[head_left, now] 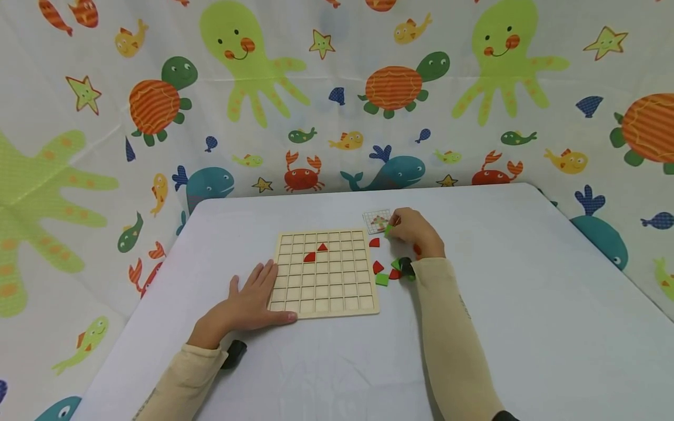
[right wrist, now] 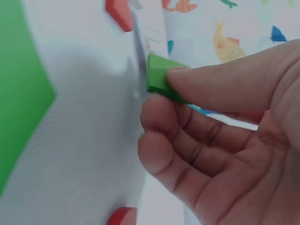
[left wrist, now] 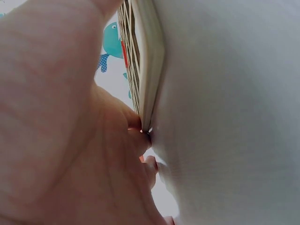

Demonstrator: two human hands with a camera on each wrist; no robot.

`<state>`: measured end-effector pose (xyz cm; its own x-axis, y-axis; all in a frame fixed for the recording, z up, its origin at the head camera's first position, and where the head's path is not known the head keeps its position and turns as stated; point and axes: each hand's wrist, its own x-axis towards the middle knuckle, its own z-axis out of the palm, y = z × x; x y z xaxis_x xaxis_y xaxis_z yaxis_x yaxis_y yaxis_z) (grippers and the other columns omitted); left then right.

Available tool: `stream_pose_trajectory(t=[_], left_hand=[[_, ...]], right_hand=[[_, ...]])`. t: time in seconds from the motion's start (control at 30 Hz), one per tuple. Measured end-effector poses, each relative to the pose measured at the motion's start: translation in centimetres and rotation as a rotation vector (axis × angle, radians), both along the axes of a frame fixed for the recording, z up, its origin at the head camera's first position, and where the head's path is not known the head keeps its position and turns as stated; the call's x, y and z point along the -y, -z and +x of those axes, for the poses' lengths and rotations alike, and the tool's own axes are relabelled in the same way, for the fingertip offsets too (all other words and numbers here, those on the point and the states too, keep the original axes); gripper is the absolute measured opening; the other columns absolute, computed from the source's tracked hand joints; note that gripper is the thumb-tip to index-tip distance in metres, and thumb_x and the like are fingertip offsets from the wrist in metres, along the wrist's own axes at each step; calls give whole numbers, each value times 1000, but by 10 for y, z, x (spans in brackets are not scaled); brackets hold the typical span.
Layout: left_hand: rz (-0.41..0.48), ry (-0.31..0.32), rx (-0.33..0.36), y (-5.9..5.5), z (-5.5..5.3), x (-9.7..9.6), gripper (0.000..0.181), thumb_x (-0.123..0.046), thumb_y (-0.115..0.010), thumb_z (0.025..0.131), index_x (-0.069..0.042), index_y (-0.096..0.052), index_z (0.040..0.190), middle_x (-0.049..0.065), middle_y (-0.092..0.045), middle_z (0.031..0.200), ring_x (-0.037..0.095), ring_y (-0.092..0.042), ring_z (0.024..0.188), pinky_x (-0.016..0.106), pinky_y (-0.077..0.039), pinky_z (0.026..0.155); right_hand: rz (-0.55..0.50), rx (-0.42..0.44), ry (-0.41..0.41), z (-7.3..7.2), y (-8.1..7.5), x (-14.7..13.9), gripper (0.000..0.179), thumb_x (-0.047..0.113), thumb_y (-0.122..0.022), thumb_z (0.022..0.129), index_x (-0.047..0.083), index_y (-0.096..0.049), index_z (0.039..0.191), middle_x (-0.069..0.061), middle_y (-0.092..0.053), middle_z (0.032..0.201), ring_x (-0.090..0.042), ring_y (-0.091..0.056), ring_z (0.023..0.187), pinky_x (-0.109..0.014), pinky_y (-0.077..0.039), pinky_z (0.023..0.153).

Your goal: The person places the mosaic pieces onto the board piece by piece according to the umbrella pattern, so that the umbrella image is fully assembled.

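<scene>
Right hand [head_left: 418, 231] is pinching a flat-sided green block [right wrist: 158, 77], its grip hiding the full outline. Left hand [head_left: 248, 303], extended, is touching the pale gridded board [head_left: 336, 305] on its right.

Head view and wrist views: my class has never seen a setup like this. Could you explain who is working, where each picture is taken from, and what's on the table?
There is no machine here, just a person's two bare hands. The head view looks forward and down from the person's head; each wrist view looks at one hand's work from close up.

On the white table lies a wooden board marked into squares, with two red pieces on it. To its right are loose red and green pieces and a small card with a printed grid.

The left hand rests against the board's left side. The right hand pinches a green piece between thumb and fingers, near the card.
</scene>
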<state>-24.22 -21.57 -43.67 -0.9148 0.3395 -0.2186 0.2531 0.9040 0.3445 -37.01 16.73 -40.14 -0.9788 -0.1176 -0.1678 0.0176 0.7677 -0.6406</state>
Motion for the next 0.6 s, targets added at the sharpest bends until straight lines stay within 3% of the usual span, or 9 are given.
stream_pose_trajectory(t=[0.2,0.4,0.6], left_hand=[[8,4,0,-1,1,-1,132,-72,-77,83,7,-14,168,28,-12,175,51,-7,160,82,1,115],[9,0,1,2,-1,-1,132,-73,-77,83,7,-14,168,27,-12,175,50,-7,160,81,2,116],[18,-3,-3,4,-2,0,132,-72,-78,83,7,-15,168,27,-12,175,50,-7,160,81,2,115]], right_hand=[[-124,-72,-25,-1,-4,0,21,9,-65,103,-2,-67,121,-18,-67,108,-31,-62,92,-41,-54,88],[-345,-137,-38,-1,-9,6,23,10,-65,106,-1,-69,126,-18,-68,116,-33,-67,100,-44,-53,99],[-533,-155,-84,1,-16,16,21,5,-63,107,-6,-67,125,-21,-70,114,-35,-72,98,-41,-59,93]])
